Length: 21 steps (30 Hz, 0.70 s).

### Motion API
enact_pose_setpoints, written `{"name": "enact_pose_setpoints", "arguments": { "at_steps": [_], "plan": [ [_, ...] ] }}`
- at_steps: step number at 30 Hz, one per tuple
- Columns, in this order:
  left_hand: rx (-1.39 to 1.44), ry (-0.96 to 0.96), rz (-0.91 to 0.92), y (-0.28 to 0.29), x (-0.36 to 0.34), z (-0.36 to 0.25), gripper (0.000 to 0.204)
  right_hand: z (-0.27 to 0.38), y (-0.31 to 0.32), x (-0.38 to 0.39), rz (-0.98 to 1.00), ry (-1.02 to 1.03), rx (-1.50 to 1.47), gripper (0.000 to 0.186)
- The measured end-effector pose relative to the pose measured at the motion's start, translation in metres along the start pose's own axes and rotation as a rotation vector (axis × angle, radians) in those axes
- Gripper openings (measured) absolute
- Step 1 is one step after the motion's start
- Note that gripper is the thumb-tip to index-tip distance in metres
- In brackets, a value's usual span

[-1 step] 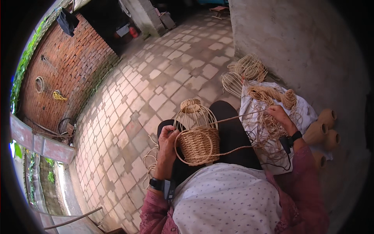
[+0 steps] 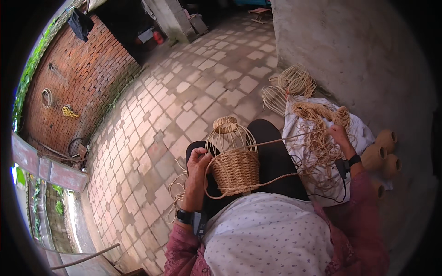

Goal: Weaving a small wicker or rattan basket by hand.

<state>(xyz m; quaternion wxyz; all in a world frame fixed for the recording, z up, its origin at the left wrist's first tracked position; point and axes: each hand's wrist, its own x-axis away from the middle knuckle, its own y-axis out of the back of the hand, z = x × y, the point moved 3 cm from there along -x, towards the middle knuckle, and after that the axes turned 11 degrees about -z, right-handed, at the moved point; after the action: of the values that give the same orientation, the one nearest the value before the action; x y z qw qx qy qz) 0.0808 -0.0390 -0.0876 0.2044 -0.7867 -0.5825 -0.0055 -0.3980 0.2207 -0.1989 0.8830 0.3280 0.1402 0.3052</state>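
Note:
On my dark-clad lap rests a half-woven basket [image 2: 235, 171], its lower part dense twisted cord, with bare pale ribs rising to a braided ring [image 2: 225, 123]. My left hand [image 2: 199, 165] is closed at the basket's left side, pinching the weave or cord there. My right hand [image 2: 340, 134], out to the right, grips a cord [image 2: 285, 138] stretched taut from the basket. A second length of cord runs round the basket's bottom toward a white cloth [image 2: 359, 135] carrying tangled cord and hanks [image 2: 313, 112].
Open rib frames [image 2: 294, 80] lie beyond the cloth beside a concrete wall [image 2: 350, 46]. Several tan clay-coloured pots [image 2: 386, 140] stand at the right. Paved floor [image 2: 161, 106] spreads ahead to a brick wall [image 2: 78, 69] on the left and a small wooden stool [image 2: 259, 11] at the back.
My right hand has moved a little farther right with the cord, and the hanging loop in front of the basket has shifted and drawn lower. My left hand stays in place.

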Motion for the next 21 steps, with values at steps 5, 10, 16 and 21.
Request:
{"name": "enact_pose_setpoints", "arguments": {
  "at_steps": [5,10,16,21],
  "plan": [
    [-0.083,-0.011,0.004,0.012,-0.004,-0.001,0.015,-0.068,0.035,0.001,-0.316,-0.171,0.751,0.02],
    [-0.046,0.0,0.028,0.011,-0.002,0.0,0.014,0.139,-0.062,0.034,-0.098,0.332,-0.213,0.021],
    [-0.05,0.008,-0.009,0.009,-0.003,0.004,0.013,0.271,-0.091,0.114,0.047,0.64,-0.269,0.031],
    [-0.057,-0.005,-0.002,0.006,-0.002,0.001,0.012,0.31,-0.083,0.14,-0.014,1.14,-0.17,0.025]
  ]
}}
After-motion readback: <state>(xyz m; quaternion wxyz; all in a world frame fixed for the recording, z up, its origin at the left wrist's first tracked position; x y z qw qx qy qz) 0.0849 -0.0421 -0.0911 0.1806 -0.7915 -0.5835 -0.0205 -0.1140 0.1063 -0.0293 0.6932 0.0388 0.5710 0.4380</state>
